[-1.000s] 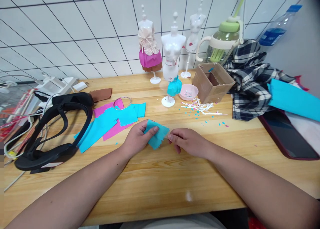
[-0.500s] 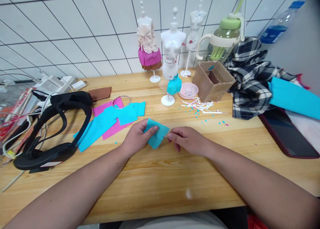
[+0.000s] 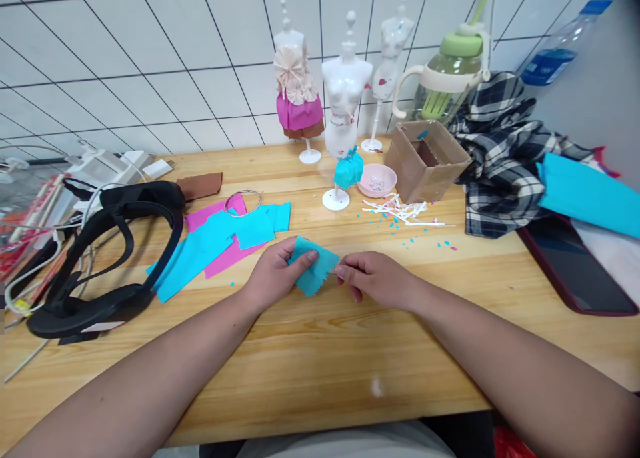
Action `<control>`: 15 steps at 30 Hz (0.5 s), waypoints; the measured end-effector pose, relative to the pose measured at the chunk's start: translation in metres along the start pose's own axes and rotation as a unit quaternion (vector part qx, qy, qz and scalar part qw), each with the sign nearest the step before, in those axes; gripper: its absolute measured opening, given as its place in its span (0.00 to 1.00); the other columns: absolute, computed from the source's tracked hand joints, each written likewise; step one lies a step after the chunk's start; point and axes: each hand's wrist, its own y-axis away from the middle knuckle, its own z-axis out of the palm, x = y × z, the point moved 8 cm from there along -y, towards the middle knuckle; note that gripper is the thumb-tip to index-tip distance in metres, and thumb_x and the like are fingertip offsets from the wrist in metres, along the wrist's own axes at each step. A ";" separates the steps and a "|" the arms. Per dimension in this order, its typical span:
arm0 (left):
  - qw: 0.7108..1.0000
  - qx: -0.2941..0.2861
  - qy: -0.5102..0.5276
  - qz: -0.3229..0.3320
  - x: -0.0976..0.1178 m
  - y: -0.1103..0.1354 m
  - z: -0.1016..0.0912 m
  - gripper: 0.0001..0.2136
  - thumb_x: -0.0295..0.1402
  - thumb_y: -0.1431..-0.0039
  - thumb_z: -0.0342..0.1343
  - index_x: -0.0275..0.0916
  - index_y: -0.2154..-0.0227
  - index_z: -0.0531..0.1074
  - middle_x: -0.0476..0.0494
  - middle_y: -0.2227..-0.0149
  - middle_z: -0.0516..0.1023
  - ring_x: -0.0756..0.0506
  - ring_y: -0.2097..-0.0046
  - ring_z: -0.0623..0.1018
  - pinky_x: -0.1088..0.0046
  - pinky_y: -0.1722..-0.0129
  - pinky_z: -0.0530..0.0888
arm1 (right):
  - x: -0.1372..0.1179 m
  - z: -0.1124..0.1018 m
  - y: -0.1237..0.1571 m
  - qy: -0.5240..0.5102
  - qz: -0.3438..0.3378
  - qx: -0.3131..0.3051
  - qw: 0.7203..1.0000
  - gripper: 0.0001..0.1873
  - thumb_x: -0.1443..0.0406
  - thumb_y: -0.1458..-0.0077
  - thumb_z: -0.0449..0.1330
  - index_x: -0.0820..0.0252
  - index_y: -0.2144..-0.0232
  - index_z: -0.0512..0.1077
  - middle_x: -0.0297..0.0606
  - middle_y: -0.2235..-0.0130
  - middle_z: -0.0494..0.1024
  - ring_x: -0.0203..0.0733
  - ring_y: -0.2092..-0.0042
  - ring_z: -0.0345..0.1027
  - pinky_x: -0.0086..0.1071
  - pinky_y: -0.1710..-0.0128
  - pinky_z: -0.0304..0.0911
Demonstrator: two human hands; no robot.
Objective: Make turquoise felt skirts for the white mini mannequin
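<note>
A small turquoise crepe-like piece [image 3: 316, 270] with a jagged lower right edge is held above the table. My left hand [image 3: 277, 271] has its left side, thumb flat on top and fingers underneath. At its right corner my right hand [image 3: 373, 278] is closed in a pinch, with a thin pale sliver by the fingertips that is too small to name. Behind the hands stands a white dress form [image 3: 346, 91] with a turquoise gathered bundle [image 3: 349, 169] at its base. Left of my left hand lie turquoise sheets [image 3: 200, 245] and magenta sheets [image 3: 220, 263], topped by a thin ring [image 3: 243, 205].
A dressed form [image 3: 300, 115] and another white form [image 3: 393, 45] stand near the tiled wall. Rightward are a pink bowl [image 3: 377, 190], paper scraps [image 3: 400, 209], a cardboard box [image 3: 420, 171], a jug [image 3: 445, 78], plaid cloth [image 3: 505, 185] and a phone [image 3: 580, 271]. A black headset [image 3: 95, 318] lies left.
Both hands keep their hold and hardly move. The view has shifted very slightly; the turquoise piece stays in nearly the same place.
</note>
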 end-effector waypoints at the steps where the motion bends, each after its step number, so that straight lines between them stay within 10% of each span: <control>1: 1.000 0.000 -0.001 0.000 0.000 0.000 0.000 0.14 0.46 0.45 0.57 0.37 0.69 0.73 0.48 0.72 0.77 0.48 0.71 0.75 0.75 0.72 0.72 | 0.000 0.000 0.000 0.001 -0.002 -0.001 1.000 0.18 0.55 0.38 0.48 0.58 0.70 0.71 0.30 0.80 0.74 0.35 0.75 0.64 0.28 0.72 0.55; 15: 1.000 0.003 -0.007 -0.005 0.001 0.001 0.000 0.15 0.46 0.45 0.57 0.37 0.70 0.73 0.47 0.72 0.77 0.48 0.72 0.75 0.74 0.72 0.72 | 0.000 0.001 0.000 -0.003 -0.001 -0.008 1.000 0.18 0.54 0.39 0.50 0.59 0.70 0.70 0.29 0.80 0.72 0.34 0.76 0.63 0.27 0.74 0.54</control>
